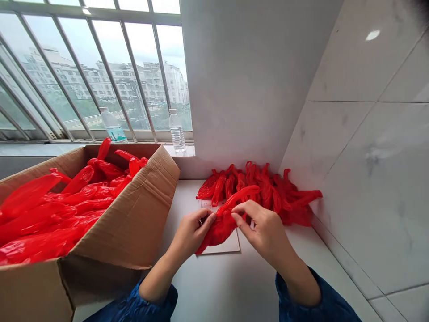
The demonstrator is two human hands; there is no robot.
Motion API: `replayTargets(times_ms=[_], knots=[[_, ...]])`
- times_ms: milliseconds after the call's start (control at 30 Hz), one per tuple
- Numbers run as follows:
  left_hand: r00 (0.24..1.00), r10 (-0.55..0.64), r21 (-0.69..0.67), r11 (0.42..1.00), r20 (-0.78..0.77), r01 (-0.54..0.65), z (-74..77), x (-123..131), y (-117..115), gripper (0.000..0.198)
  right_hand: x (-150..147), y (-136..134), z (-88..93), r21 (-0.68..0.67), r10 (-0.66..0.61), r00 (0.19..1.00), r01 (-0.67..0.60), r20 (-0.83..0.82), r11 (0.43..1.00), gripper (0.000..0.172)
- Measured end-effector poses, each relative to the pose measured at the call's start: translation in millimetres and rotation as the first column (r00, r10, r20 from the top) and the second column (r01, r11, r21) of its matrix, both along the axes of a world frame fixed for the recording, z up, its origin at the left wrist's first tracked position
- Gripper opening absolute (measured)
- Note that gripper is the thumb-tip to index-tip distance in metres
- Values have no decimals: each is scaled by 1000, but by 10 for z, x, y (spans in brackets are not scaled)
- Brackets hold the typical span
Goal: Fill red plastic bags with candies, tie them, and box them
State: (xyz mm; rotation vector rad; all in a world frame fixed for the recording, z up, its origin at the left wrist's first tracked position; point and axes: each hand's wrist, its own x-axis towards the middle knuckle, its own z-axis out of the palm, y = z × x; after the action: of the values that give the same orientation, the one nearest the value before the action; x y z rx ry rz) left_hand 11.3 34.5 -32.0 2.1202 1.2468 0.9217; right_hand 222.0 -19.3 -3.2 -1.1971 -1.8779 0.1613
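Note:
A red plastic bag (219, 230) is held up over the white table between both hands. My left hand (192, 230) pinches its left side between thumb and fingers. Gripping its upper right part, my right hand (259, 228) has thumb and forefinger closed on the plastic. A twisted end of the bag sticks up toward the right, above the fingers. Beneath it lies a flat pale sheet or booklet (231, 245), partly covered. Just behind the hands, a row of similar red bags (261, 183) rests against the wall.
A large open cardboard box (134, 214) full of red plastic bags (77, 197) stands at the left. Two clear bottles, one with a blue label (114, 127) and one plain (177, 132), stand on the sill by the barred window. A tiled wall (368, 179) bounds the table (214, 290) at right.

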Motion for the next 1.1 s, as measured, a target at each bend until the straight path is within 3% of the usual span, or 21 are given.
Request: replayTargets(times_ms=[100,267,533,800,933,1033,1100], knots=[[998,-50,-4,999,42,51,49,-5,51,43,-62,130,-105,-147,0,996,13,89,989,15],[996,-88,36,995,14,88,-7,-70,103,41,-161,322,-299,-247,9,997,11,81,969,23],[945,230,137,970,-232,-202,-123,-206,145,35,-32,408,-386,-271,49,992,-17,113,962,14],[846,379,216,923,-376,-318,-128,-313,213,30,90,359,-328,-344,20,973,63,232,937,15],[870,302,224,947,-390,-229,-118,-238,164,18,-14,391,-416,-420,57,947,87,317,903,18],[906,87,254,967,-415,23,-107,-145,89,21,-83,404,-450,-454,72,941,91,331,886,17],[870,-22,246,955,-493,164,-126,-103,65,14,-96,394,-436,-464,70,940,100,334,880,15]])
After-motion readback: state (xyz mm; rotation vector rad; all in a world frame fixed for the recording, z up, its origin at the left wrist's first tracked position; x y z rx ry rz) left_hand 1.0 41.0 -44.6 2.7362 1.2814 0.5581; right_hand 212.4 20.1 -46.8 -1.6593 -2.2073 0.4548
